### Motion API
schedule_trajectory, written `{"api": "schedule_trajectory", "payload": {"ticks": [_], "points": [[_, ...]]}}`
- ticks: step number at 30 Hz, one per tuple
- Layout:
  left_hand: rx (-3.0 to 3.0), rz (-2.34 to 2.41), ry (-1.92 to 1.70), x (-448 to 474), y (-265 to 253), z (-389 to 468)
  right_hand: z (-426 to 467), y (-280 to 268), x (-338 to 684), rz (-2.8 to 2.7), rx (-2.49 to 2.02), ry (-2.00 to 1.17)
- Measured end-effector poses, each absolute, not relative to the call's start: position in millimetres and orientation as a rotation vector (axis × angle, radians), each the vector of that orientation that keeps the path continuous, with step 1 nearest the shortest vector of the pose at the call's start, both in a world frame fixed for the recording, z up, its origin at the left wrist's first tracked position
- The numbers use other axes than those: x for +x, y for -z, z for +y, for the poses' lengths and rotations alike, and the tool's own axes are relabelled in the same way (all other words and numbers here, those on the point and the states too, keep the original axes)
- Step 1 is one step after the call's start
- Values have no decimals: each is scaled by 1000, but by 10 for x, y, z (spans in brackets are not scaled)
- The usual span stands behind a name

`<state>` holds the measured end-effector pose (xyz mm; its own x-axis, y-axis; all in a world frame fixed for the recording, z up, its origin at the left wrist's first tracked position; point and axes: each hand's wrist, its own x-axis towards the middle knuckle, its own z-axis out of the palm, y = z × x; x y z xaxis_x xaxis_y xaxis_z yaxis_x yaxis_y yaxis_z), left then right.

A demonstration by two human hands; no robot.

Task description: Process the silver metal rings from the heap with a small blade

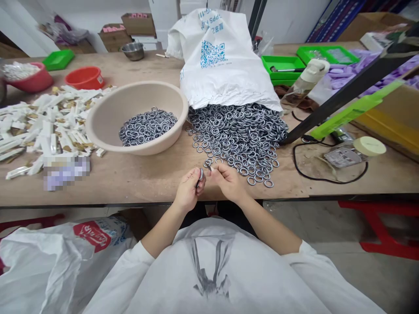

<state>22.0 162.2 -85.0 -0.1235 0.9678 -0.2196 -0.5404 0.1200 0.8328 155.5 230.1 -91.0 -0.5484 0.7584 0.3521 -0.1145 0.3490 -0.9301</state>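
Over the front of the table, my left hand (189,188) is closed on a grey ring (201,174), held upright between thumb and fingers. Close beside it, my right hand (229,181) pinches a small, dark, thin piece (209,167) whose kind I cannot make out. A small gap shows between the two hands. Just beyond them spreads a heap of grey rings (238,135), spilling from the mouth of a white sack (225,78). To the left, a beige basin (140,89) holds a pile of similar rings (149,126).
White plastic pieces (52,126) cover the table's left side, near a red bowl (84,78). At right are a slanted black post (347,93), a lidded jar (347,155), a looped black cable (296,163) and green trays (281,69). A red stool (379,231) stands below.
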Motion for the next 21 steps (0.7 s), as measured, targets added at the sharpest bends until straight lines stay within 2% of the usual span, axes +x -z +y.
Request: {"api": "schedule_trajectory", "payload": {"ticks": [8,18,21], "points": [[430,1013,-1459,254,827,1620,2182,875,1646,-2059,-495,-940],[429,988,-1425,269,853,1577,2203,877,1632,-2160,-561,-965],[571,936,-1313,277,880,1499,2363,992,1653,-2084,-752,-973]]}}
